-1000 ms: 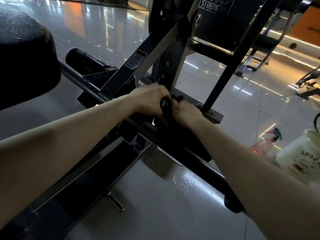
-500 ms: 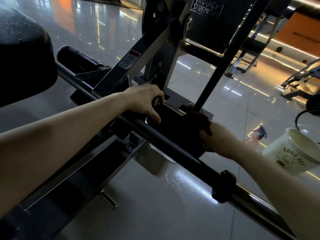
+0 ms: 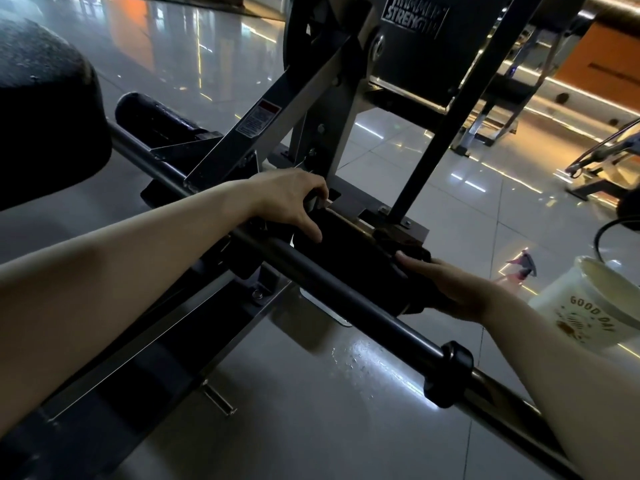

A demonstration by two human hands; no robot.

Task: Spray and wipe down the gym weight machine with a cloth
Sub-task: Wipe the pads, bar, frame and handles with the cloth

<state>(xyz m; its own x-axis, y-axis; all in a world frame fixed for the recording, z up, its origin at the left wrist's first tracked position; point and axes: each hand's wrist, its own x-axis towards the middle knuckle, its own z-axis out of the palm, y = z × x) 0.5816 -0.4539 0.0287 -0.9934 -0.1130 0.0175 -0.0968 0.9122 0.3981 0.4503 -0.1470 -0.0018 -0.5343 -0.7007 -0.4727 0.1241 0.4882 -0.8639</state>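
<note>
The weight machine's dark steel frame (image 3: 277, 112) rises ahead, and a long bar (image 3: 346, 289) crosses in front of it. A black roller pad (image 3: 349, 251) sits behind the bar. My left hand (image 3: 291, 202) grips the pad's left end, fingers curled over the top and thumb down its front. My right hand (image 3: 453, 289) holds a dark cloth (image 3: 412, 251) against the pad's right end. Its thumb lies straight on top; the other fingers are hidden behind the pad. A pinkish spray bottle (image 3: 519, 268) lies on the floor at the right.
A white bucket (image 3: 595, 306) stands at the right beside my forearm. A black collar (image 3: 446, 374) rings the bar lower right. A large black pad (image 3: 41, 116) fills the upper left, with another roller (image 3: 156, 116) behind it. Drops wet the tiled floor (image 3: 353, 355).
My right hand slid with the cloth from beside my left hand to the pad's right end. My left hand stayed at the pad's left end.
</note>
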